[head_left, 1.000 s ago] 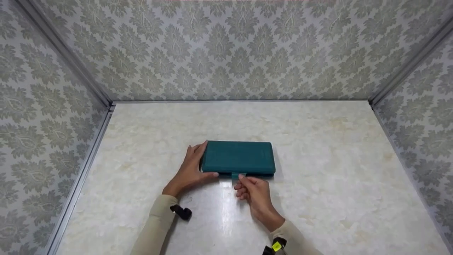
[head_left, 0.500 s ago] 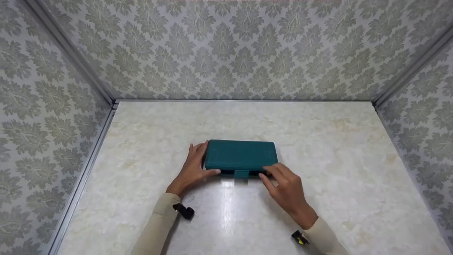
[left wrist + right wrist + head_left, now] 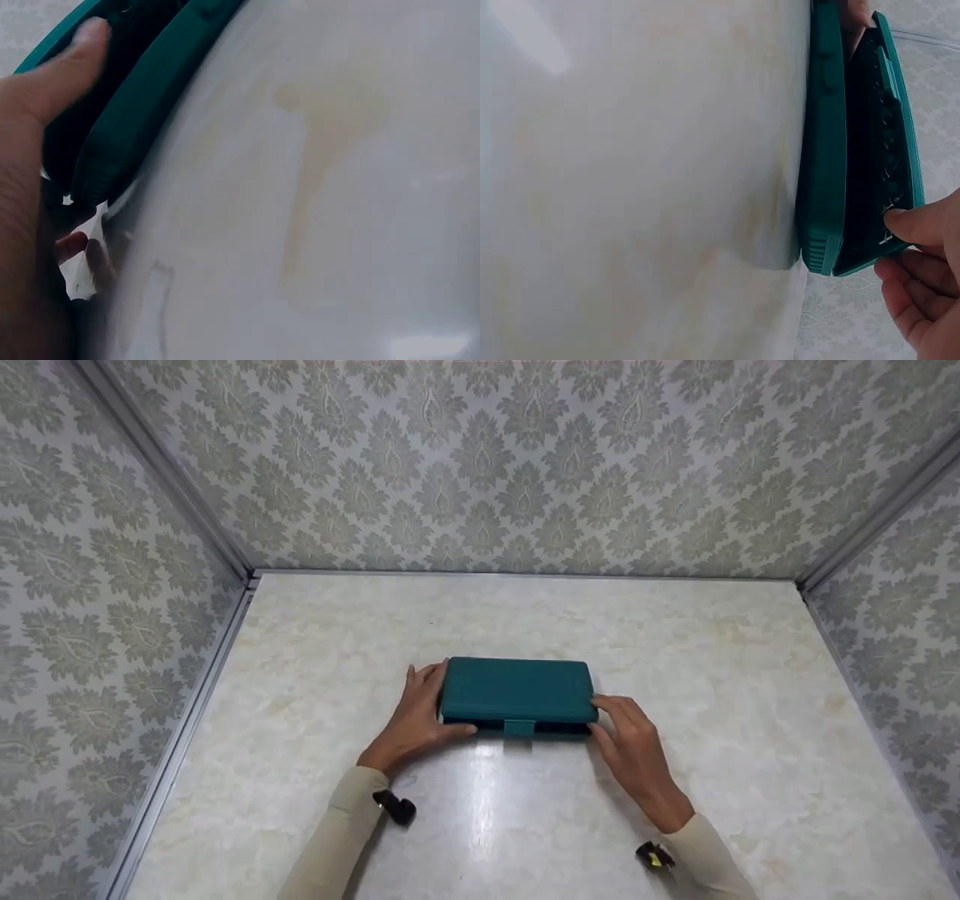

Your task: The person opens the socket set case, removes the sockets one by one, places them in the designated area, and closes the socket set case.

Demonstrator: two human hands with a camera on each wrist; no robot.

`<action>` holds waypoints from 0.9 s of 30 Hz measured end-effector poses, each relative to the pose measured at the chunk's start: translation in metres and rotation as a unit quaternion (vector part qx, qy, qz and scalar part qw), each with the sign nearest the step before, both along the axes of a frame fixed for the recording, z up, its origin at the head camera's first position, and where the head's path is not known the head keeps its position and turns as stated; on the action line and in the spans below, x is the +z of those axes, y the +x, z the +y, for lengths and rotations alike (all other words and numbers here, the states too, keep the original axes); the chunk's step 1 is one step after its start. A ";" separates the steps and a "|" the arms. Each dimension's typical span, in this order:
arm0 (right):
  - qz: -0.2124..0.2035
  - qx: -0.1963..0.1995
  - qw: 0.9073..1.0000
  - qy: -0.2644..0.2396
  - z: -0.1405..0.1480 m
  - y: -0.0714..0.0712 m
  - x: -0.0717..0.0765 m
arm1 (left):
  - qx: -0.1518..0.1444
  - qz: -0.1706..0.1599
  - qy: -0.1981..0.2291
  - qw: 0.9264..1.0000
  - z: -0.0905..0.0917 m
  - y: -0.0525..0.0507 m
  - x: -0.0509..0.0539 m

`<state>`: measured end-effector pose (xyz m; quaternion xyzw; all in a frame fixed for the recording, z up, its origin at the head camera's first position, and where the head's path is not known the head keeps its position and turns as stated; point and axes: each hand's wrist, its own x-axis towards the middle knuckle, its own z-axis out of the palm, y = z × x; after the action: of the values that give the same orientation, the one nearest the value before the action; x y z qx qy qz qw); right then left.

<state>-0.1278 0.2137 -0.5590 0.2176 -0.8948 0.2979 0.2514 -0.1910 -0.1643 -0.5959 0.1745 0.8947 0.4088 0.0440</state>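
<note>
A teal-green hard plastic case (image 3: 517, 688) lies on the table, long side toward me, its lid raised a little from the base. A latch tab (image 3: 519, 727) hangs at the front middle. My left hand (image 3: 412, 716) holds the left end, fingers round the side, thumb on the front edge at the gap. At the right front corner, my right hand (image 3: 637, 746) pinches the lid (image 3: 911, 150), thumb inside its rim and fingers outside. Through the gap in the right wrist view, the lid's inside shows small rounded shapes and silvery pieces (image 3: 889, 221); most of the interior is dark.
The pale marbled table (image 3: 337, 615) extends around the case on all sides. Patterned panels (image 3: 480, 465) with grey metal edges stand at the back, left and right. A small black camera is worn at each wrist.
My right hand has let go of the latch tab at the front and moved right to the lid's corner. The lid has risen slightly. My left hand has kept its hold.
</note>
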 end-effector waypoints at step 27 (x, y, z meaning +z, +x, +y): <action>0.003 0.038 0.982 -0.187 0.003 -0.062 0.033 | -0.013 0.041 -0.032 0.999 -0.002 0.022 -0.002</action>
<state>-0.1901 0.2164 -0.5261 0.2015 -0.8138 0.4683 0.2789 -0.1691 -0.1662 -0.5983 0.2016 0.9059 0.3720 0.0181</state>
